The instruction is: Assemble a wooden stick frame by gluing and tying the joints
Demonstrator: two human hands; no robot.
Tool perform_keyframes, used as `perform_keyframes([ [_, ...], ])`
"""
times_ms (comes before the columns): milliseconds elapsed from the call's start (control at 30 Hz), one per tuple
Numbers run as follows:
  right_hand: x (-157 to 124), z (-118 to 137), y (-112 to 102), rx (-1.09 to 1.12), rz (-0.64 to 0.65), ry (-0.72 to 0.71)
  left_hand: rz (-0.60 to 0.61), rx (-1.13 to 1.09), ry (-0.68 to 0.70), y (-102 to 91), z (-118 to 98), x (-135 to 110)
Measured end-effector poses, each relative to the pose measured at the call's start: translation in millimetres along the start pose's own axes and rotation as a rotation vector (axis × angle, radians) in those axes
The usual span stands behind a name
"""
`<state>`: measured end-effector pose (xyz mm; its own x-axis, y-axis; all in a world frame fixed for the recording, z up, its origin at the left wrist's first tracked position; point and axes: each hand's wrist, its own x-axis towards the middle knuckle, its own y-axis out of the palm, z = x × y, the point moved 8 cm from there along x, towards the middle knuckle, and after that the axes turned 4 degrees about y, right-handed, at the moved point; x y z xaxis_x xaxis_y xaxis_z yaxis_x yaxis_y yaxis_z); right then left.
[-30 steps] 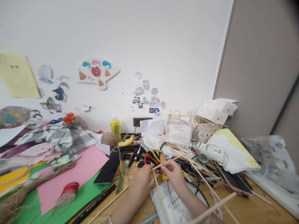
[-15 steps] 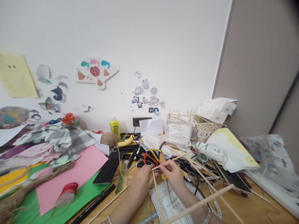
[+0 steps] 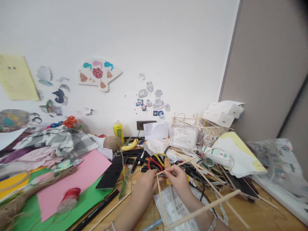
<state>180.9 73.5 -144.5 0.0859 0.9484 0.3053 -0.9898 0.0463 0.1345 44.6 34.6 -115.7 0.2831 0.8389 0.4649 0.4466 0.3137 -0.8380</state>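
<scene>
A frame of pale wooden sticks (image 3: 161, 200) is between my hands, its thicker stick (image 3: 207, 207) crossing above my right forearm. My left hand (image 3: 147, 184) is closed at the frame's far-left corner, with its fingertips pinching the joint. Close beside it, my right hand (image 3: 177, 179) pinches the stick that runs from that corner to the upper right. Whether thread or glue is at the joint is too small to tell. Under the frame lies a patterned white pouch (image 3: 176, 205) with writing. Red-handled pliers (image 3: 155, 163) lie just beyond my fingertips.
Pink paper (image 3: 81, 179), green paper (image 3: 29, 205) and a red spool (image 3: 71, 195) lie left. A black phone (image 3: 112, 173), twine ball (image 3: 112, 143) and yellow bottle (image 3: 118, 131) stand or lie further back. Loose sticks, pens and a white glue bottle (image 3: 218, 155) crowd the right.
The near end of the stick frame has shifted very slightly to the left. Both hands keep the same grip and place.
</scene>
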Motion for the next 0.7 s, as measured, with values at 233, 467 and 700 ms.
perform_keyframes([
  [233, -1.1, 0.3, -0.6, 0.0, -0.001, 0.003, 0.001, 0.03, 0.013, -1.4, -1.7, 0.0],
  [467, -0.9, -0.3, -0.8, -0.002, -0.001, 0.008, 0.011, 0.038, 0.009, 2.1, 0.0, 0.5],
  [700, -2.2, 3.1, -0.4, 0.0, -0.01, 0.005, 0.008, 0.04, -0.039, 3.8, 5.0, -0.5],
])
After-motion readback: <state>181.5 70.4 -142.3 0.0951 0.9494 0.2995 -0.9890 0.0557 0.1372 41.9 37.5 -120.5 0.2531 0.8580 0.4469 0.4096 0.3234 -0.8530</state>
